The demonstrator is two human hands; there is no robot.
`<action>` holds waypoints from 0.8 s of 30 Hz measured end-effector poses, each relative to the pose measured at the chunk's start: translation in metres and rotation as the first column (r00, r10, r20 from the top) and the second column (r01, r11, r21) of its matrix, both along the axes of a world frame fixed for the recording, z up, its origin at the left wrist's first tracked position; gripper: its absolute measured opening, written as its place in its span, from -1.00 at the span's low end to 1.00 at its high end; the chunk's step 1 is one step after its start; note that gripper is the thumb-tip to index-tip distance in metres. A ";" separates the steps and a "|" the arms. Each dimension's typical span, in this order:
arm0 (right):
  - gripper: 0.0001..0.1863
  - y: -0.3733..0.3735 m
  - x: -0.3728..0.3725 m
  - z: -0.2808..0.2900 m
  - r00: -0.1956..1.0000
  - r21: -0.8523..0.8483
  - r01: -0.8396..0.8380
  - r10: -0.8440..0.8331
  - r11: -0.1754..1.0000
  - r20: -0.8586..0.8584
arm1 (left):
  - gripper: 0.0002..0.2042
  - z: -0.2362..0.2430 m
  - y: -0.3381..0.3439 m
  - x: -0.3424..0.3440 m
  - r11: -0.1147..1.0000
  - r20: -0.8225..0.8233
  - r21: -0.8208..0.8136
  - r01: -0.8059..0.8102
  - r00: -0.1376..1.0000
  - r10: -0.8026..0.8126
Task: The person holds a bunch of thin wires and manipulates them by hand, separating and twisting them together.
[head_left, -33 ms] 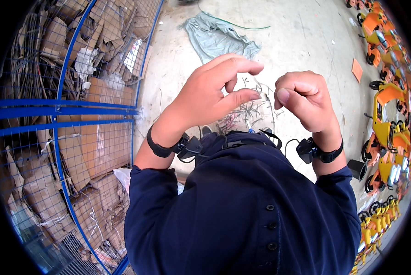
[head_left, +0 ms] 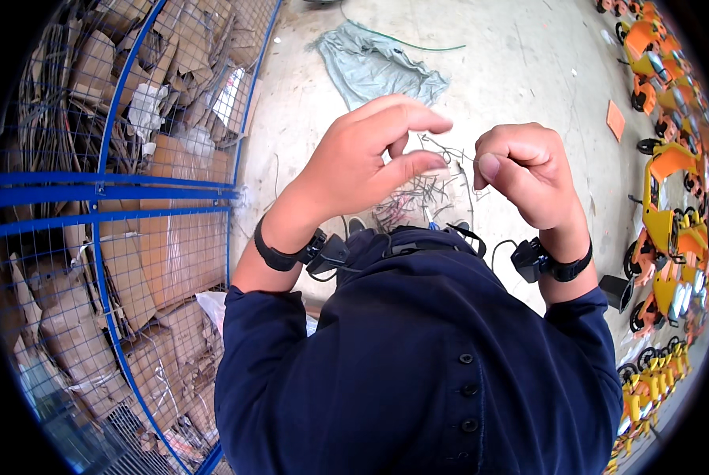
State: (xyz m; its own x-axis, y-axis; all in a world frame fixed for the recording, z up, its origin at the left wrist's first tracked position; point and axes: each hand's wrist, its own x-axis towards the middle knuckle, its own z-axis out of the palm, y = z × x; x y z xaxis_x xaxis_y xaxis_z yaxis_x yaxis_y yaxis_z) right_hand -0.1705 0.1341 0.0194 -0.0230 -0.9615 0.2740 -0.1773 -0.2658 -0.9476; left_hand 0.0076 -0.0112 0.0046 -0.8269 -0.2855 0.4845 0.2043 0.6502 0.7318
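Note:
My left hand (head_left: 370, 158) is raised over the floor, its index finger bent forward and its thumb apart from it, with nothing between them. To its right my right hand (head_left: 525, 170) is closed, thumb pressed to curled fingers; whether it grips something thin I cannot make out. Both wrists wear black straps with small devices (head_left: 528, 260). Below the hands, cut dark strips (head_left: 414, 198) lie scattered on the pale floor, with a crumpled grey-green sheet (head_left: 374, 63) farther forward.
A blue mesh cage (head_left: 101, 190) of flattened cardboard runs along the left. Rows of yellow and orange small wheeled vehicles (head_left: 663, 214) line the right side. An orange square piece (head_left: 616, 120) lies on the floor near them, and a thin green cord (head_left: 441, 48) beyond the sheet.
My left hand's fingertips have shifted very slightly down and toward the left. My right hand looks the same.

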 end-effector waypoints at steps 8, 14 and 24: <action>-0.67 0.002 -0.010 0.004 0.944 0.286 -0.227 0.138 0.931 0.300 | -0.74 -0.002 -0.001 0.000 0.887 -0.223 -0.438 -0.147 0.974 0.052; -0.64 -0.005 -0.001 -0.019 0.810 0.310 -0.387 0.159 0.868 0.564 | -0.68 -0.004 0.006 0.003 0.775 -0.302 -0.584 -0.241 0.951 0.068; -0.77 -0.012 -0.001 -0.038 0.366 0.092 -0.593 0.166 0.800 0.916 | -0.77 -0.017 0.016 -0.001 0.917 -0.321 -0.299 -0.263 0.933 0.163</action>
